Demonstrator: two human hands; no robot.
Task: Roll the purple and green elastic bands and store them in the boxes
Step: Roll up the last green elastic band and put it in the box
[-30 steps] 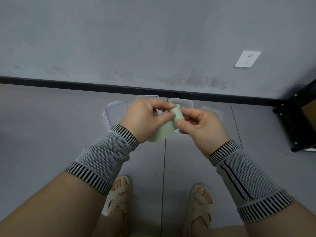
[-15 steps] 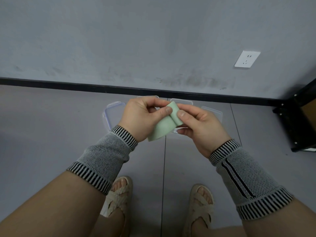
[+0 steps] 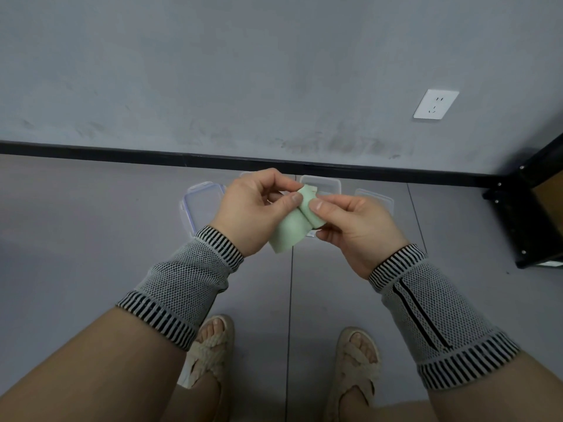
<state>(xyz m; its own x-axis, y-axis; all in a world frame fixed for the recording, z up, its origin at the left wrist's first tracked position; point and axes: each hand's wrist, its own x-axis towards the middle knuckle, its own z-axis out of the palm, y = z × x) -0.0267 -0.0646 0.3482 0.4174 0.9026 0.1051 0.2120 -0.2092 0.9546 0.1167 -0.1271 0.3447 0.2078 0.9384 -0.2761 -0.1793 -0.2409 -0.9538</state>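
Behind our left hand [image 3: 253, 213] and right hand [image 3: 358, 229], both pinching the green band [image 3: 291, 231], clear boxes [image 3: 320, 184] seem half hidden.

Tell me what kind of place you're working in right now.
Probably a plain indoor room, at floor level: grey tiled floor, a wall socket above a black skirting strip, and clear plastic boxes set on the floor.

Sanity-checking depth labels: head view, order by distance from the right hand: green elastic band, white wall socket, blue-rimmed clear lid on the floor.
1. Green elastic band: pinched in the right hand.
2. Blue-rimmed clear lid: on the floor, beyond the left hand.
3. White wall socket: upper right, on the wall.
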